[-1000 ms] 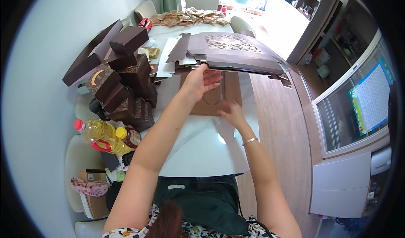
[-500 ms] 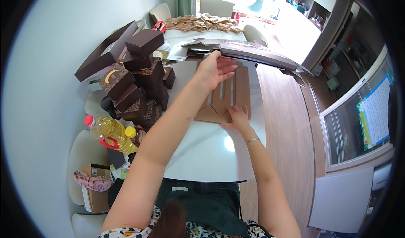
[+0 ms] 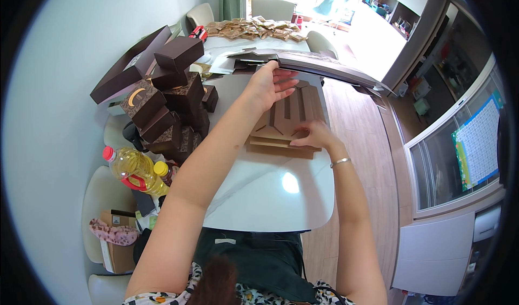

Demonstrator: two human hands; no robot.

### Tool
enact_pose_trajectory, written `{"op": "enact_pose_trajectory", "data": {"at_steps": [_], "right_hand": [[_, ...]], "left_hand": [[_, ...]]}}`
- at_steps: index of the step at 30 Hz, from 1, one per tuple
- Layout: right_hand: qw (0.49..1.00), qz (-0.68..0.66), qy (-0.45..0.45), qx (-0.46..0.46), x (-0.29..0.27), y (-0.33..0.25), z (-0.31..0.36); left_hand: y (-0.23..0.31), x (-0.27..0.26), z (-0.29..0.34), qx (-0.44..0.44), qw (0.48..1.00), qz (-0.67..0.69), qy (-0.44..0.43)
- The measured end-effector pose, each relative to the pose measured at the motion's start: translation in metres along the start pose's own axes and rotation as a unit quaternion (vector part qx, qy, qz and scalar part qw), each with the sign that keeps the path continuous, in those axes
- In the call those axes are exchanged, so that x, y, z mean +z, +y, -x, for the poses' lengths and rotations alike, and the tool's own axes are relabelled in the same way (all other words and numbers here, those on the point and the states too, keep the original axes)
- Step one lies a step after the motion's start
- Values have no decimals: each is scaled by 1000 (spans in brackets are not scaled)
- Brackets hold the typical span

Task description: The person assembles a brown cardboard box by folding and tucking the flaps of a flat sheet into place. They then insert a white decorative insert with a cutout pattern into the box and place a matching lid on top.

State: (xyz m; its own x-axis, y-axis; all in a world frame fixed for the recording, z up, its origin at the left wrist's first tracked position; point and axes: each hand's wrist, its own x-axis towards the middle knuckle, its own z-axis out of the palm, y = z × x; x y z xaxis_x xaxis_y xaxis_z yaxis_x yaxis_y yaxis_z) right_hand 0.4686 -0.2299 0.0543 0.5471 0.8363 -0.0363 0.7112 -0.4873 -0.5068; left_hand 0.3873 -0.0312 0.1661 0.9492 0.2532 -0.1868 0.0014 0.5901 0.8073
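At the far side of the white table, my left hand [image 3: 273,86] is palm up against the near edge of a stack of flattened dark cardboard boxes [image 3: 330,67]. It holds that edge up; the thumb is partly hidden there, and the other fingers hang loosely apart. Below it lies a brown slotted cardboard sheet [image 3: 279,122], its far part under the raised stack. My right hand [image 3: 319,136] pinches the sheet's near right edge, which is lifted a little off another brown layer [image 3: 281,151] beneath.
Dark brown boxes [image 3: 181,94] are piled along the left side. Nearer are an oil bottle [image 3: 135,170] and a yellow-capped bottle [image 3: 166,170]. Many small packets [image 3: 254,28] cover the far table. A wooden floor [image 3: 362,170] runs along the right; chairs [image 3: 105,197] stand at the left.
My right hand has shifted slightly right and now pinches the brown sheet, whose near edge has risen, showing a layer below. The left hand stays at the dark stack's edge.
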Motion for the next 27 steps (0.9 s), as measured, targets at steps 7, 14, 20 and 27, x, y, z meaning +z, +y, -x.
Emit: {"op": "enact_pose_trajectory", "data": {"at_steps": [7,14,20,27], "right_hand": [[998,-47,12,29,-17,7,-7],[1000,8,22,-5,-22,4,-5],[998,-9,51,18,-34,-5,-6],[998,24,54,-20,-34,-9,-2]], "left_hand": [[3,2,0,-6,1000,-3,-8],[3,0,0,-8,1000,-4,-5],[5,2,0,-6,1000,-3,0],[6,3,2,-6,1000,-9,-3]]}}
